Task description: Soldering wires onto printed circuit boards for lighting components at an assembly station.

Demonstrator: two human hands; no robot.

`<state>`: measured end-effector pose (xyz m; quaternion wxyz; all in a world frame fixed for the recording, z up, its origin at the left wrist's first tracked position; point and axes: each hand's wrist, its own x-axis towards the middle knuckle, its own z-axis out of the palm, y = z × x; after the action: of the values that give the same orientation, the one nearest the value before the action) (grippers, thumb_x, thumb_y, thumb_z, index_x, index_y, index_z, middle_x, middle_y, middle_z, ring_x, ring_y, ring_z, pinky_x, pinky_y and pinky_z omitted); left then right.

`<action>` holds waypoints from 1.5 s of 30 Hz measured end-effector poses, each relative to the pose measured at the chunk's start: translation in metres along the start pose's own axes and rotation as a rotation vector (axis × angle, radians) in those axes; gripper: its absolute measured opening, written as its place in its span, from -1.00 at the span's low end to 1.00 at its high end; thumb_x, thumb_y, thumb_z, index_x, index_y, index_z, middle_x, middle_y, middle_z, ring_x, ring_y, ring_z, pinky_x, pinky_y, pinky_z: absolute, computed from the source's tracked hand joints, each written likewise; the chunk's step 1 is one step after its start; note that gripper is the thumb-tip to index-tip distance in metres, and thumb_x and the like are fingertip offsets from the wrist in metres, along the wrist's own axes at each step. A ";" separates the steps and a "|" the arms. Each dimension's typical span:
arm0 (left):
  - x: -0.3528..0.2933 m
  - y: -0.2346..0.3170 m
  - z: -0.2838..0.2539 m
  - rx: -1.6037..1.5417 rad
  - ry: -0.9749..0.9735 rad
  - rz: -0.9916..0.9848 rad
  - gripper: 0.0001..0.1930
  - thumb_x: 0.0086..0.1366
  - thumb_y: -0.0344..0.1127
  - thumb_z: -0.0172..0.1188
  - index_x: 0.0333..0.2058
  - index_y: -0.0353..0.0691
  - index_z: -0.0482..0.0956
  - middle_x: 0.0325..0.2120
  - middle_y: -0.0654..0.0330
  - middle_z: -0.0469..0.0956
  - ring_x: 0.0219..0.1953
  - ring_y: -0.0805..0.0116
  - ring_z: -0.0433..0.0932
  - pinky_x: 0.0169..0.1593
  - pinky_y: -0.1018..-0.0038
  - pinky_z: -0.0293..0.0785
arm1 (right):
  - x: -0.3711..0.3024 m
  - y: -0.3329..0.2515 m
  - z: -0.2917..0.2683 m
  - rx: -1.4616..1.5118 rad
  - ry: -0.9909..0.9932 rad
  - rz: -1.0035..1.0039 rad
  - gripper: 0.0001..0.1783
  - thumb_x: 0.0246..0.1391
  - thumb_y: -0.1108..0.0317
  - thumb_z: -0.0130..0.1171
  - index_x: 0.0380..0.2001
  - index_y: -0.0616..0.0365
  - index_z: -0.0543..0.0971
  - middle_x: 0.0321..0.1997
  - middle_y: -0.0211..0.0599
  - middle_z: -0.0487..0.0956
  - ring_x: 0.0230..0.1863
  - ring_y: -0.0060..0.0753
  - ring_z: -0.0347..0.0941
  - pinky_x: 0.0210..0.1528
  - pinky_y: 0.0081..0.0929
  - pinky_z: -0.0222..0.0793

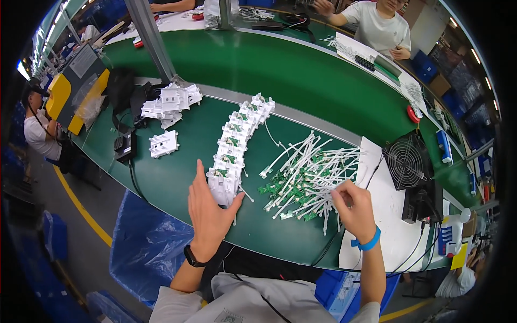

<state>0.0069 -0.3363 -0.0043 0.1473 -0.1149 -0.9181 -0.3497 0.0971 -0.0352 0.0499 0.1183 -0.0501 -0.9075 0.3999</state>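
Observation:
A row of white plastic housings (231,142), several carrying small green circuit boards, runs from in front of me toward the far edge of the table. My left hand (209,212) lies at its near end, fingers stretched and thumb apart, around the nearest housing (223,191). Whether it presses on that housing I cannot tell. To the right is a tangled pile of white cables with green circuit boards (309,177). At the pile's right edge, my right hand (356,207) is closed in a pinch; its fingertips hide what they hold, if anything.
A single white housing (163,144) lies left of the row, with a stack of housings (171,102) behind it. A black fan (406,161) stands at the right beside white sheeting (377,226). A metal post (151,40) rises at the back. Across the green divider (242,59) sits a co-worker (377,29).

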 end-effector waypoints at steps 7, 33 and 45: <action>0.022 0.007 0.014 0.024 -0.022 -0.026 0.18 0.03 -0.17 0.58 0.46 -0.47 -0.03 0.10 -0.17 0.45 0.07 -0.12 0.42 0.13 0.12 0.34 | 0.108 -0.037 0.053 -0.049 -0.161 -0.242 -0.64 0.12 0.40 0.33 -0.04 0.22 0.49 -0.37 -0.17 0.55 -0.33 -0.21 0.55 -0.22 -0.34 0.48; 0.046 -0.016 0.015 0.013 0.004 0.018 -0.16 -0.03 -0.38 0.53 0.26 -0.27 0.37 0.00 -0.01 0.52 0.01 -0.08 0.49 0.07 0.13 0.45 | 0.188 -0.066 0.139 -0.674 -0.384 -0.840 -0.39 -0.15 0.54 0.38 0.06 0.26 0.46 0.04 -0.10 0.56 0.21 -0.04 0.47 0.22 -0.20 0.38; 0.051 -0.031 -0.011 -0.278 -0.268 0.130 -0.17 -0.02 -0.44 0.52 0.27 -0.22 0.36 -0.02 -0.01 0.60 0.00 0.12 0.64 0.07 0.32 0.55 | 0.134 -0.052 0.113 -0.056 -0.512 -0.438 -0.26 0.00 0.44 0.43 0.17 0.20 0.23 0.00 0.22 0.54 0.02 0.29 0.54 0.03 -0.01 0.49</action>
<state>-0.0482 -0.3608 0.0029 0.0287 -0.2388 -0.8630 -0.4443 -0.0610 -0.1263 0.0384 -0.0316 0.2447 -0.9077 0.3395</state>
